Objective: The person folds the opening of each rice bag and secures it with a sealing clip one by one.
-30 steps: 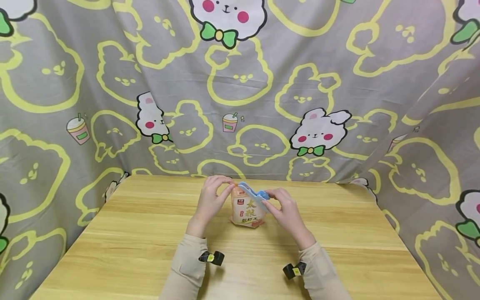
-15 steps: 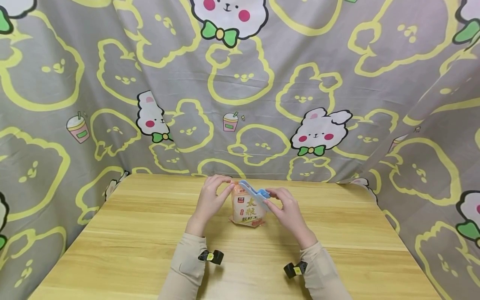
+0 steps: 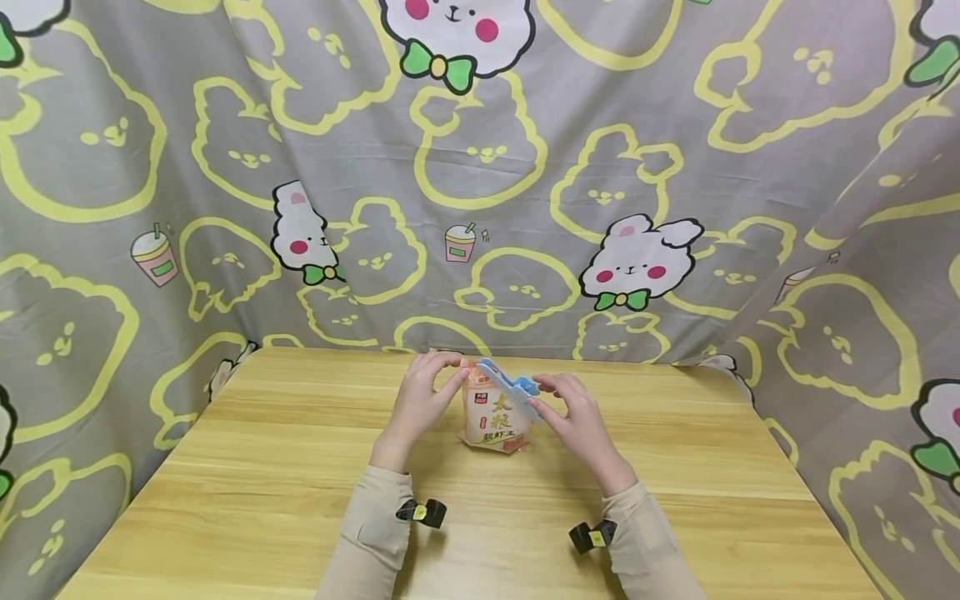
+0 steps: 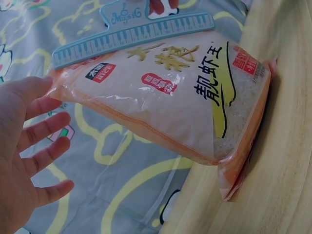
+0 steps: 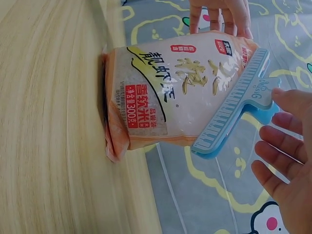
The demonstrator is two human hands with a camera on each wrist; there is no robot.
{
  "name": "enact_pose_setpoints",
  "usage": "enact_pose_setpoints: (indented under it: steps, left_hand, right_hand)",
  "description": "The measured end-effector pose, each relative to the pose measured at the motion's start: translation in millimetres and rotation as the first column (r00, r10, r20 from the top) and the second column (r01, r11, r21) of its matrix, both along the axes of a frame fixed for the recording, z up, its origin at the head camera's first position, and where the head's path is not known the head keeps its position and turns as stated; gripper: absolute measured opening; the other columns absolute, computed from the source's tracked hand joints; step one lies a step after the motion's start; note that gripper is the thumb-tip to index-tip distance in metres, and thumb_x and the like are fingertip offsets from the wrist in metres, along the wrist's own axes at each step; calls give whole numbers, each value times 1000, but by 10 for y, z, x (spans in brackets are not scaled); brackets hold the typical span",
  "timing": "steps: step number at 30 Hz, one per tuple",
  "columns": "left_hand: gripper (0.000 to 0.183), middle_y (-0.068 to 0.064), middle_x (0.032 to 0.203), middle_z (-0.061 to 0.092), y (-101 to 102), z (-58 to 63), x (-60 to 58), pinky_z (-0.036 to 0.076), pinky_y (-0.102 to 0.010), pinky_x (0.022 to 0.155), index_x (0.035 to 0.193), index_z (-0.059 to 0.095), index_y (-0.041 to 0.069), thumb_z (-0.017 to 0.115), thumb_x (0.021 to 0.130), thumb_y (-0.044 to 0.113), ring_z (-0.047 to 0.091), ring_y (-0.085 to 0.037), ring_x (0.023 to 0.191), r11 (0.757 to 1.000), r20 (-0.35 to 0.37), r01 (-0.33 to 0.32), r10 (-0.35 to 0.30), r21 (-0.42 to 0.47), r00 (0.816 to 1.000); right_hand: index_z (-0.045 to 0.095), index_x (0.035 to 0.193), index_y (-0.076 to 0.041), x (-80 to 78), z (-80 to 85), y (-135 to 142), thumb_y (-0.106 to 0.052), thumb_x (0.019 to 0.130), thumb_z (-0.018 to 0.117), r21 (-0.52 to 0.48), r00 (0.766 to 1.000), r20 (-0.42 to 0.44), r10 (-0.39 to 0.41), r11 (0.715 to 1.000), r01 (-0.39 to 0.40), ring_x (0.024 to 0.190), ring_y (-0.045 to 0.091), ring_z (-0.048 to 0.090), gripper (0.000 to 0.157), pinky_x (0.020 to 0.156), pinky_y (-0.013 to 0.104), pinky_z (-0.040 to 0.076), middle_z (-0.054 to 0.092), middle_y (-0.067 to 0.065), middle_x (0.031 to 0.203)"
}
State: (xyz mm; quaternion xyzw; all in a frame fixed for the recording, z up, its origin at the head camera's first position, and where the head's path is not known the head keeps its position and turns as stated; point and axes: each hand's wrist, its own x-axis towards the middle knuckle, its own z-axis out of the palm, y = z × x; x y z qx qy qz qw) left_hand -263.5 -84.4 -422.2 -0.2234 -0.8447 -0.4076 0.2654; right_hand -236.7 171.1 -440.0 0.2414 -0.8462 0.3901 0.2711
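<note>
A small bag of rice (image 3: pixel 493 421), white and orange with printed characters, stands upright on the table. Across its top corner slants a light-blue bag clip (image 5: pixel 234 105) with a piano-key pattern and "Music" on its handle. My left hand (image 3: pixel 423 400) pinches the bag's top left corner between thumb and index finger; in the left wrist view its other fingers are spread apart. On the other side, my right hand (image 3: pixel 573 417) pinches the clip's handle with thumb and index finger. The right wrist view shows its remaining fingers loosely bent beside the handle.
The bag stands on a light wooden table (image 3: pixel 300 517). A grey curtain (image 3: pixel 510 208) printed with yellow outlines and white rabbits hangs behind it and on both sides. Black wrist cameras (image 3: pixel 592 537) sit on both sleeves.
My right thumb and the clip handle have shifted very slightly. The left hand keeps its pinch on the corner, and the bag stays in place.
</note>
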Motion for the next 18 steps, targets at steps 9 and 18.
enact_pose_setpoints:
  steps: [9,18]
  left_hand:
    - [23,-7,108,69,-28,7,-1,46,-45,98,111,69,11,63,95,28,57,-25,108,1000,39,-20,20,2,999]
    - [25,-6,108,69,-107,-16,-25,44,-44,102,111,70,12,62,96,30,57,-25,108,999,44,-50,50,4,998]
  right_hand:
    - [66,117,-5,-4,31,19,-12,86,73,0,1000,-13,3,1000,-3,101,25,64,33,84,43,55,67,11,108]
    - [66,117,-5,-4,64,100,-11,86,73,-7,999,-34,-34,999,34,102,25,63,32,86,45,54,68,11,109]
